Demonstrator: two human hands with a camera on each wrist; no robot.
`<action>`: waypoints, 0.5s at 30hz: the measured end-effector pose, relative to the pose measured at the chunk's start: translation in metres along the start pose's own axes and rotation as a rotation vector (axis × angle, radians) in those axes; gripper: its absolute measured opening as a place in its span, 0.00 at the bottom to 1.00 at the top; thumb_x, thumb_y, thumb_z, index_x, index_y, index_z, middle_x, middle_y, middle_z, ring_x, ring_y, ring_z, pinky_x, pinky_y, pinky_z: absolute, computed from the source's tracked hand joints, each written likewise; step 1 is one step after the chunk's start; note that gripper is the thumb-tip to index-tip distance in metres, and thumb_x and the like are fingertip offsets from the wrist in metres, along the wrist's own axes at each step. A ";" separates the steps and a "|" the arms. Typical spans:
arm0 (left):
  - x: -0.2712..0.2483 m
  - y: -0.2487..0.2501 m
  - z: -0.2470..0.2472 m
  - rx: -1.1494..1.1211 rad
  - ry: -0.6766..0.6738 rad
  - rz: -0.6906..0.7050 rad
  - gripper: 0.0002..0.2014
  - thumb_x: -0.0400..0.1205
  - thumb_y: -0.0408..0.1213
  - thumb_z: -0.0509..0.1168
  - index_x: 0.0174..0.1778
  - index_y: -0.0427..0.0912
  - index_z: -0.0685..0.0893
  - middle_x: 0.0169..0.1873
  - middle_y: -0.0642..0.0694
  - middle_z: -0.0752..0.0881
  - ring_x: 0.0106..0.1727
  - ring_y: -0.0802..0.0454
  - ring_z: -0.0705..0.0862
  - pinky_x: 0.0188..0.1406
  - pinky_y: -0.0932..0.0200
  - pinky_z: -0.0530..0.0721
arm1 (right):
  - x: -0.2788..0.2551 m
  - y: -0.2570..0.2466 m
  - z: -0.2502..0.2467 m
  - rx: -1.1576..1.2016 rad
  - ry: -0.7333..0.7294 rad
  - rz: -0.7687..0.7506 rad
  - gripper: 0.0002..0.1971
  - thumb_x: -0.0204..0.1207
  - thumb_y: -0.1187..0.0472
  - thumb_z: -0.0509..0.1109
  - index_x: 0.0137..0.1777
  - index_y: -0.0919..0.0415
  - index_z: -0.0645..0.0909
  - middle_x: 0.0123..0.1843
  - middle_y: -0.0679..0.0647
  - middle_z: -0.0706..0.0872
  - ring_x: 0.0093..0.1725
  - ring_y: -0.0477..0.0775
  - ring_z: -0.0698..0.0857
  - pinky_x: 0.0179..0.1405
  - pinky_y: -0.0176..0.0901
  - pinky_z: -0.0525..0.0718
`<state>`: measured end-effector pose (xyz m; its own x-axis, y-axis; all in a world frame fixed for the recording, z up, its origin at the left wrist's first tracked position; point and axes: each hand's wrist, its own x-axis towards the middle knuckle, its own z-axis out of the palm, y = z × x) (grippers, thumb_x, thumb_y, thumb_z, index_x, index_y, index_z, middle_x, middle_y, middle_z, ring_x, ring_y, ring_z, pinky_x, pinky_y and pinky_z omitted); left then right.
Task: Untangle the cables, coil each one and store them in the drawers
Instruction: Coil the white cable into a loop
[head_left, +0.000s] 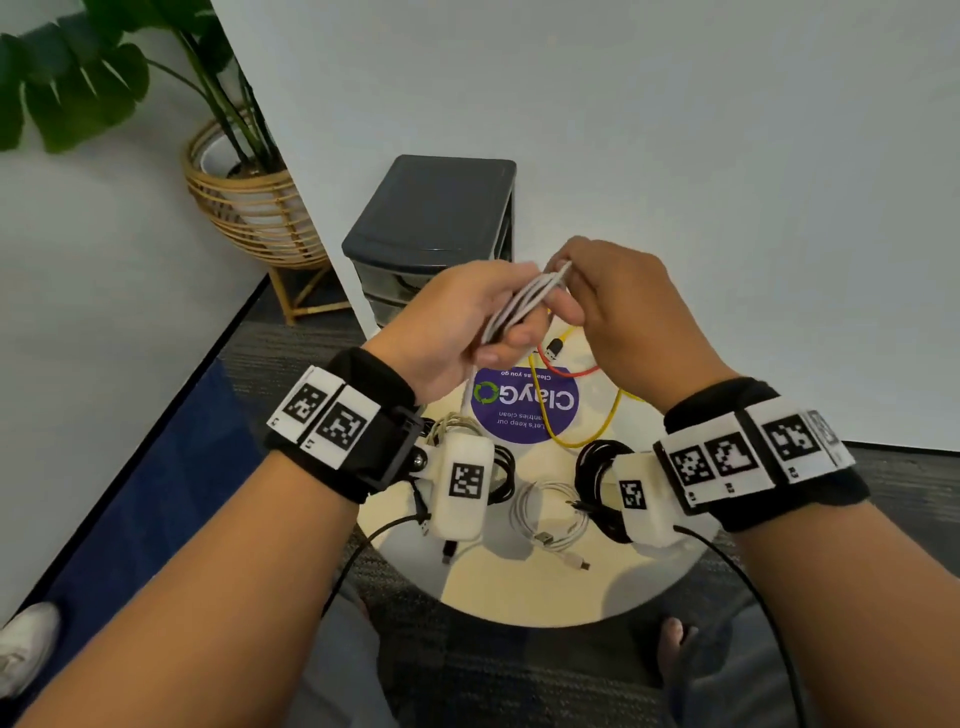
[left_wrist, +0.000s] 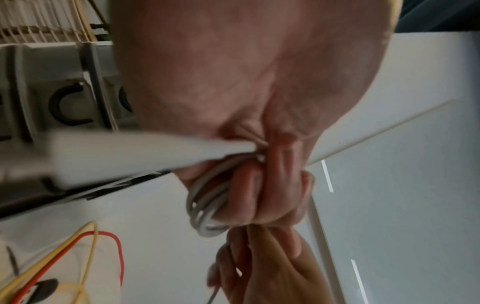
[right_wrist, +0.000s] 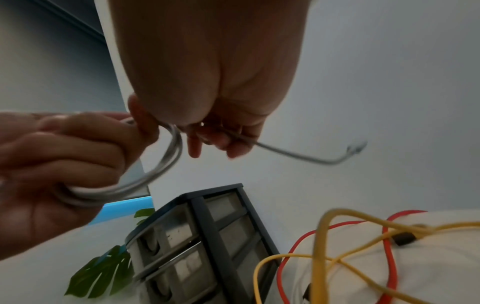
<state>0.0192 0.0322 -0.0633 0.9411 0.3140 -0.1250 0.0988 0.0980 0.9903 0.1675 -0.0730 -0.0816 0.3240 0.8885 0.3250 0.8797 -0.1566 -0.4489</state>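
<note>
Head view: both hands raised together above the round bench (head_left: 545, 597), in front of the drawer unit (head_left: 431, 218). Left hand (head_left: 462, 322) has fingers curled round a white cable (head_left: 524, 301) bundled in several loops; grip closed on the coil. Right hand (head_left: 618, 306) meets it at the far end of the coil, thumb and fingers pinching the same cable. Right wrist view: loops (right_wrist: 155, 176) hang from the left hand (right_wrist: 59, 164); the free tail runs through the right fingers (right_wrist: 221, 139) and out to a plug end (right_wrist: 357, 147), in air, blurred. Left wrist view: coil (left_wrist: 205, 203) clamped under the curled left fingers (left_wrist: 259, 195), right hand (left_wrist: 265, 267) just below, touching. On the bench beyond the hands: yellow cable (head_left: 592, 436) and red cable (head_left: 563, 370) crossing each other, uncoiled, partly over a purple sticker (head_left: 524, 410). Nearer the person: a white coil (head_left: 550, 514) lying flat at centre, a black coil (head_left: 597, 483) on the right partly behind the right wrist camera, another black coil (head_left: 504, 473) on the left partly behind the left wrist camera. Drawer unit stands on the floor against the wall, drawers shut as far as visible. Potted plant (head_left: 244, 182) in a wicker stand to its left.
</note>
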 end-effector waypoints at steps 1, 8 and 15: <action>-0.001 0.003 0.001 0.006 -0.009 0.011 0.27 0.95 0.42 0.45 0.59 0.24 0.83 0.28 0.44 0.67 0.23 0.51 0.60 0.25 0.58 0.59 | 0.000 -0.001 0.001 0.068 0.052 -0.016 0.06 0.86 0.64 0.64 0.55 0.62 0.81 0.45 0.58 0.86 0.45 0.62 0.84 0.44 0.56 0.82; -0.013 0.008 0.003 -0.106 0.099 0.241 0.21 0.94 0.37 0.51 0.66 0.25 0.82 0.26 0.47 0.81 0.25 0.52 0.83 0.32 0.58 0.78 | 0.002 0.005 -0.003 0.167 0.069 -0.076 0.22 0.91 0.44 0.50 0.60 0.55 0.81 0.40 0.52 0.86 0.39 0.54 0.84 0.42 0.53 0.81; 0.000 0.008 0.000 -0.389 0.460 0.383 0.17 0.94 0.35 0.55 0.71 0.27 0.79 0.46 0.43 0.93 0.35 0.56 0.89 0.37 0.67 0.85 | 0.001 -0.005 0.011 0.057 -0.207 -0.122 0.14 0.92 0.46 0.51 0.61 0.49 0.76 0.33 0.47 0.82 0.33 0.49 0.82 0.33 0.50 0.77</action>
<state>0.0199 0.0331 -0.0558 0.6464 0.7520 0.1289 -0.4141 0.2039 0.8871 0.1597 -0.0668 -0.0887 0.1331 0.9697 0.2050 0.8853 -0.0233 -0.4645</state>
